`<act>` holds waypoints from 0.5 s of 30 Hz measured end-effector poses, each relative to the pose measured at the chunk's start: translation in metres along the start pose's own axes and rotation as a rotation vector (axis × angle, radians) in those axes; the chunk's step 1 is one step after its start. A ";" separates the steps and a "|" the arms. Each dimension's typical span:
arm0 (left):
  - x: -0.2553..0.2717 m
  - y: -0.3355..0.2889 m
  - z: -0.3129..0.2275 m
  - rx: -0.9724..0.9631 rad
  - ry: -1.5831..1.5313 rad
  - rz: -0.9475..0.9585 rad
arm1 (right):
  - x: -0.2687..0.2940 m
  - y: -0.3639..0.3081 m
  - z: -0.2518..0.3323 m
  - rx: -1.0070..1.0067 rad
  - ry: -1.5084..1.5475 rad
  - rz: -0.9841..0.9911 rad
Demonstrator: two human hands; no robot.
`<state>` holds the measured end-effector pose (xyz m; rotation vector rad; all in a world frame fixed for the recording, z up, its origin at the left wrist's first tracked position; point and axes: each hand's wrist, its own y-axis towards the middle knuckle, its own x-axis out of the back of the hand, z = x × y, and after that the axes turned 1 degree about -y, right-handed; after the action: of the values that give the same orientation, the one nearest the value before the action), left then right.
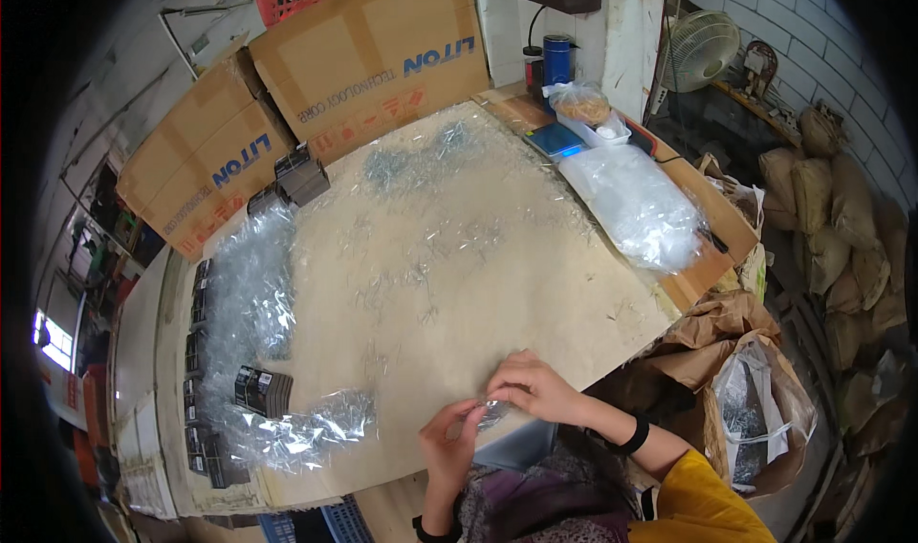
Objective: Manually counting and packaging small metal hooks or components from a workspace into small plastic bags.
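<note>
Near the table's front edge, my left hand (449, 445) and my right hand (537, 388) meet fingertip to fingertip. Both pinch a small, shiny, clear plastic packet (491, 413); its contents are too small to make out. Just below the packet, a grey-blue tub or bin (521, 447) sits at my lap. Thin, shiny metal pieces (416, 275) lie scattered over the pale tabletop (526, 304), with denser heaps (411, 161) toward the far side. To the left of my hands spreads a pile of filled clear packets (258, 290), and a stack of dark printed cards (263, 391) rests on it.
More card stacks (302, 175) line the far-left corner and left edge. Large cardboard boxes (373, 65) wall the back. At right, a wooden board (708, 266) holds clear plastic bags (636, 204) and a small scale (555, 141). A paper sack (708, 419) stands beside the table.
</note>
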<state>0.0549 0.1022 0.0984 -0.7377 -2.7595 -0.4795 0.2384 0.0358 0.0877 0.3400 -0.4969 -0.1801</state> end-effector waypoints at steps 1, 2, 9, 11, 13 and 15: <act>0.006 -0.002 0.004 0.006 0.038 -0.015 | -0.001 0.000 0.004 0.002 0.001 -0.002; 0.013 -0.001 0.009 0.002 0.036 -0.011 | 0.001 0.000 0.011 -0.013 -0.003 -0.064; 0.108 0.008 0.069 0.135 0.429 -0.642 | 0.087 -0.030 0.014 -0.112 -0.336 -0.232; 0.119 0.007 0.074 0.007 0.849 -0.714 | 0.123 -0.042 -0.002 -0.227 -0.551 -0.423; 0.114 0.009 0.071 0.049 0.734 -0.714 | 0.154 -0.061 -0.049 -0.312 -0.795 -0.817; 0.106 0.012 0.064 0.117 0.676 -0.686 | 0.190 -0.071 -0.071 -0.395 -0.924 -0.966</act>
<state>-0.0372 0.1823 0.0763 0.3794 -2.2755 -0.5498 0.4314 -0.0583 0.0864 0.0603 -1.1547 -1.3967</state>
